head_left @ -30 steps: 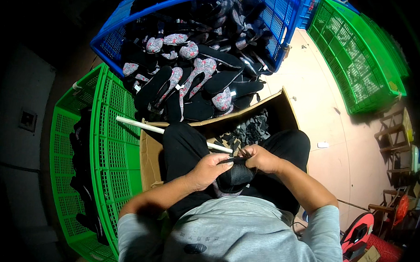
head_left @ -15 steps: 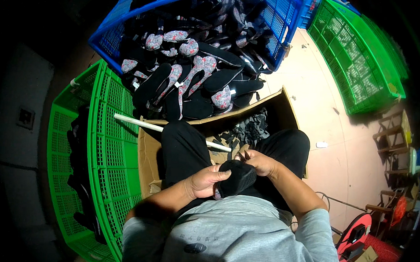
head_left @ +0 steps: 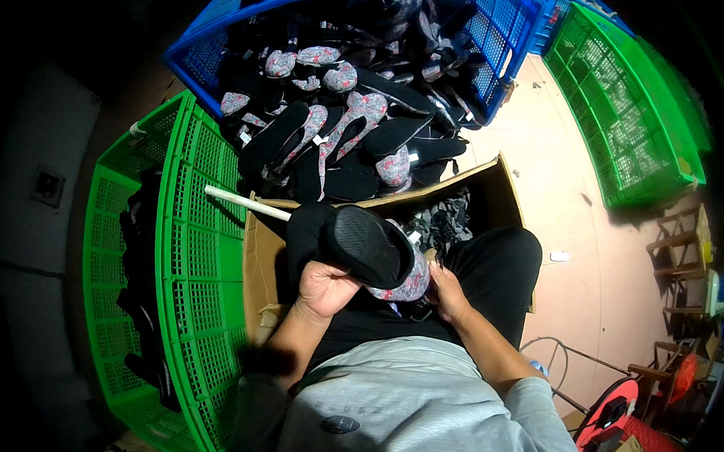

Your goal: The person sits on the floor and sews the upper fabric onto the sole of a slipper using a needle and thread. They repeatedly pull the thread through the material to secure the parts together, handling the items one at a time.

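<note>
A slipper [head_left: 369,246] with a black textured sole and a grey-and-red floral upper is held above my lap, sole side facing up. My left hand [head_left: 325,289] is closed round the sole from the near left, its fingers partly hidden under it. At the floral end, my right hand [head_left: 448,293] has its fingers closed on the upper's edge; what its fingertips pinch there is partly hidden. Beyond my knees stands an open cardboard box [head_left: 505,184] with dark scraps [head_left: 447,218] in it.
A blue crate [head_left: 511,39] heaped with floral and black slippers [head_left: 354,129] stands ahead. Green crates [head_left: 204,243] stand at my left, with dark items inside. More green crates [head_left: 625,116] are at the far right. A white rod [head_left: 246,202] crosses the box's left side.
The slipper has been turned and brought forward, so its long sole and floral upper now show. My left hand has moved forward and left; my right hand has shifted slightly nearer.
</note>
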Available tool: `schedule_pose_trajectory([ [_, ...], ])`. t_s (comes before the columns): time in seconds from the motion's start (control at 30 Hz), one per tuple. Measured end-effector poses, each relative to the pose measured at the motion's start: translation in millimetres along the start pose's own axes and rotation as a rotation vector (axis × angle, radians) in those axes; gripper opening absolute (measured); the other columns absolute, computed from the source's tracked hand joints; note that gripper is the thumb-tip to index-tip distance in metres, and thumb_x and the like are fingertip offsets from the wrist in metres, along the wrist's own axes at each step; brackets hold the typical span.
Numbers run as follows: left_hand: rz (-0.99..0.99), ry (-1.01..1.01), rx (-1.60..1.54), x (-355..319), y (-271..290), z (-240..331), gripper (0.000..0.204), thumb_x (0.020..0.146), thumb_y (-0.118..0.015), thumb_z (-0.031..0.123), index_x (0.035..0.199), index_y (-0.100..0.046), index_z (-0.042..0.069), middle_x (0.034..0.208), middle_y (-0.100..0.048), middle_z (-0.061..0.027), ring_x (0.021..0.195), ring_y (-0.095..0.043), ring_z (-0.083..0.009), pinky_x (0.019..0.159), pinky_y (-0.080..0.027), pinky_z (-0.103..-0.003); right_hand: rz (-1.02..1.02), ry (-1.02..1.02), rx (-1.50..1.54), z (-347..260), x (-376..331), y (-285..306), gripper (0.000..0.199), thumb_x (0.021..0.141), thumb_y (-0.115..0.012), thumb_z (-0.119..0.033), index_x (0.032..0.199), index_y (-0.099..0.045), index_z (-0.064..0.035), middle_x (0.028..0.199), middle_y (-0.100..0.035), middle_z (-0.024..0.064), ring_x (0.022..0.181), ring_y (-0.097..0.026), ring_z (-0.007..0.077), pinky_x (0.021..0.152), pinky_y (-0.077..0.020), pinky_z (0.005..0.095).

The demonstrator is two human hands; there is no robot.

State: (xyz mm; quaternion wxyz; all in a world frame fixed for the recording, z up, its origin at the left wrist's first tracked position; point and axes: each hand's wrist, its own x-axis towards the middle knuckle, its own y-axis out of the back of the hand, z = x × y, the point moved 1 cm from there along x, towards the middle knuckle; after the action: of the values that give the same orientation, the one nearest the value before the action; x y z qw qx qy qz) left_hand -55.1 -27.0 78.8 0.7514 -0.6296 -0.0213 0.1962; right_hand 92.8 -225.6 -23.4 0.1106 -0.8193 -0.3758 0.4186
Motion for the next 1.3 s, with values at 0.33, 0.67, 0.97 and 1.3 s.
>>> schedule_pose_trajectory([
  [0.33, 0.022, -0.170, 0.075, -24.3, 34.8, 31.4, 0.050, 0.087, -0.063, 0.008, 0.135, -0.052, 0.000, 0.139, -0.054, -0.0137, 0.131, -0.049, -0.0311, 0.116, -0.032, -0.050, -0.204, 0.046, 0.059, -23.0, -16.6, -23.8, 0.037, 0.085, -0.077, -0.023, 0.115, -0.061, -0.0090, 0.091, -0.065, -0.0017, 0.066, -0.055, 0.0057, 0.057, -0.0431, 0.0191],
  [0.67, 0.720, -0.789, 0.937, -66.5, 31.7, 104.7, 0.023, 0.089, -0.059, -0.002, 0.112, -0.059, 0.000, 0.100, -0.060, -0.0056, 0.089, -0.059, -0.0152, 0.082, -0.051, -0.028, -0.202, 0.525, -0.345, -21.1, -21.7, -42.8, 0.030, 0.084, -0.073, -0.001, 0.111, -0.061, 0.0014, 0.108, -0.067, 0.0078, 0.097, -0.061, 0.0123, 0.089, -0.0488, 0.0278],
  [0.97, 0.020, -0.530, 2.127, -36.8, -66.4, 42.4, 0.017, 0.077, -0.075, 0.010, 0.092, -0.071, 0.003, 0.093, -0.066, -0.0109, 0.094, -0.061, -0.0283, 0.087, -0.048, -0.038, -0.319, 0.565, -0.356, -15.1, -26.5, -48.5, 0.026, 0.081, -0.068, 0.004, 0.107, -0.061, 0.0040, 0.117, -0.066, 0.0123, 0.107, -0.061, 0.0182, 0.097, -0.0461, 0.0316],
  [1.3, -0.209, -0.135, 2.024, -7.8, -60.0, 13.4, 0.015, 0.077, -0.072, 0.012, 0.087, -0.069, 0.001, 0.085, -0.066, -0.0113, 0.087, -0.062, -0.0287, 0.080, -0.047, -0.037, -0.328, 0.587, -0.420, -17.0, -32.4, -48.5, 0.029, 0.080, -0.069, 0.005, 0.108, -0.061, 0.0042, 0.118, -0.066, 0.0116, 0.106, -0.061, 0.0164, 0.096, -0.0466, 0.0301],
])
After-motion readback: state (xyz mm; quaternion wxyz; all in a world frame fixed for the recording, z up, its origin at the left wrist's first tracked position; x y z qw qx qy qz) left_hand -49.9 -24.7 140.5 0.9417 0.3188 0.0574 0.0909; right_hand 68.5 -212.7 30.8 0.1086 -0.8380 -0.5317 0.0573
